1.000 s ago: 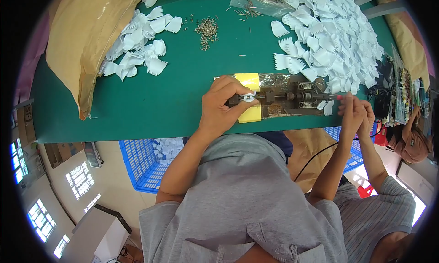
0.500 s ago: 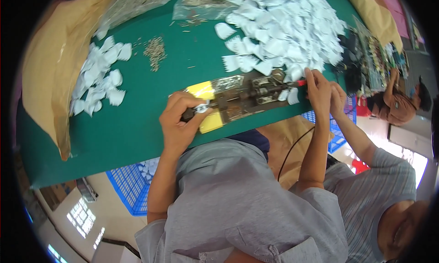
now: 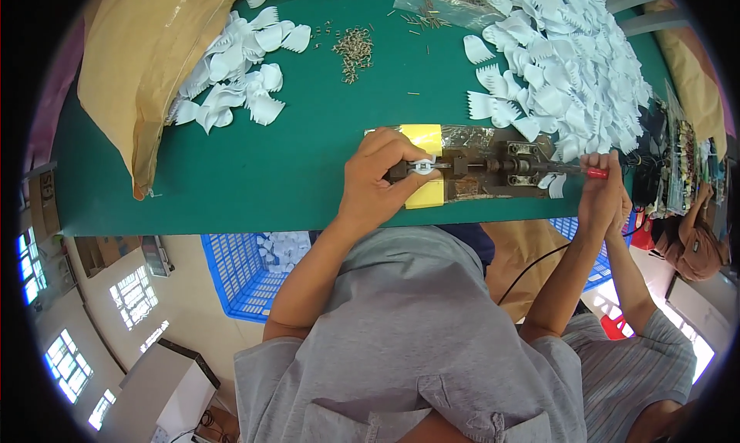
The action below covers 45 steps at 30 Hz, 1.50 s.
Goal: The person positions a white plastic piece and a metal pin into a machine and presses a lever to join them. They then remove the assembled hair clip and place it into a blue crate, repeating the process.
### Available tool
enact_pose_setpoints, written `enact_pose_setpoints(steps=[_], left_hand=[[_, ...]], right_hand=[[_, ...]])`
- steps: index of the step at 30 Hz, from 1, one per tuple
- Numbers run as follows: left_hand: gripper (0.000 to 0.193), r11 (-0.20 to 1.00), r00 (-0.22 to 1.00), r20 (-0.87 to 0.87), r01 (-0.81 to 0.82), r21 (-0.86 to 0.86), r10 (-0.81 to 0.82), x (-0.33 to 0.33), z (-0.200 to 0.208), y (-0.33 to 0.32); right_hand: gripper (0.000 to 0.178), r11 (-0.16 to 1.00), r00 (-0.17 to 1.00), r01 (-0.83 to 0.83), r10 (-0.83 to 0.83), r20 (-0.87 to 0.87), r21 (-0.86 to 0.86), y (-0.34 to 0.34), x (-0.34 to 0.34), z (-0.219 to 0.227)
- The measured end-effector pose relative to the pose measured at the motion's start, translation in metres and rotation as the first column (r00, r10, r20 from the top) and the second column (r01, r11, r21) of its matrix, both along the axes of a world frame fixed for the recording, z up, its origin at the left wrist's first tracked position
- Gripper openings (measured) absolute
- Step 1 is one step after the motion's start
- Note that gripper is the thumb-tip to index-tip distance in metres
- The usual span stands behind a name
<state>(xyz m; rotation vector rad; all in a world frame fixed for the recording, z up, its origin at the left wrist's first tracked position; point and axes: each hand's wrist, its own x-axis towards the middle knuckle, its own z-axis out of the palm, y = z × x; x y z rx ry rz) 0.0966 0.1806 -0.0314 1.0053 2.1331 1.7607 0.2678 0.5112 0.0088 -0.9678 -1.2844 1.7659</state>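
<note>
My left hand (image 3: 378, 175) is closed at the yellow-taped end of a toggle clamp fixture (image 3: 482, 165). Between its thumb and fingers, a small white plastic piece (image 3: 422, 166) sits against the end of the metal rod. Over on the right, my right hand (image 3: 599, 200) wraps round the clamp's red handle (image 3: 595, 172), which lies low and roughly in line with the rod. Two white curved toothed pieces (image 3: 553, 184) lie beside the clamp, near the table's front edge.
A large heap of white toothed pieces (image 3: 570, 73) lies at the back right, a smaller one (image 3: 247, 65) beside a brown paper sack (image 3: 127, 65). Small metal pins (image 3: 354, 53) are piled between them. A blue basket (image 3: 231, 281) stands below the table. A co-worker's forearm (image 3: 628, 266) is close at right.
The view has turned, so the fixture looks level and everything on the table sits farther right. Both hands keep their places on the fixture and handle.
</note>
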Motion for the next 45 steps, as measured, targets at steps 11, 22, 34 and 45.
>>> enact_pose_setpoints(steps=[11,22,34,45], left_hand=[[0.024,1.0,1.0,0.009,0.01,0.02,-0.011,-0.003,-0.001,0.0],[0.027,0.929,1.0,0.026,-0.003,0.369,-0.007,-0.011,0.029,-0.004],[0.041,0.655,0.725,-0.277,-0.689,-0.31,0.631,0.01,0.051,-0.21],[0.031,0.84,0.656,-0.73,-0.274,-0.469,-0.194,-0.134,0.029,-0.153]], right_hand=[[0.031,0.792,0.989,-0.138,0.073,0.132,0.595,-0.087,-0.045,0.041],[0.027,0.929,0.778,-0.314,0.132,-0.614,-0.198,0.008,-0.003,-0.013],[0.034,0.695,0.901,0.164,-0.395,0.181,0.7,0.017,0.009,-0.029],[0.012,0.555,0.909,-0.394,0.116,0.401,0.733,-0.077,-0.097,0.035]])
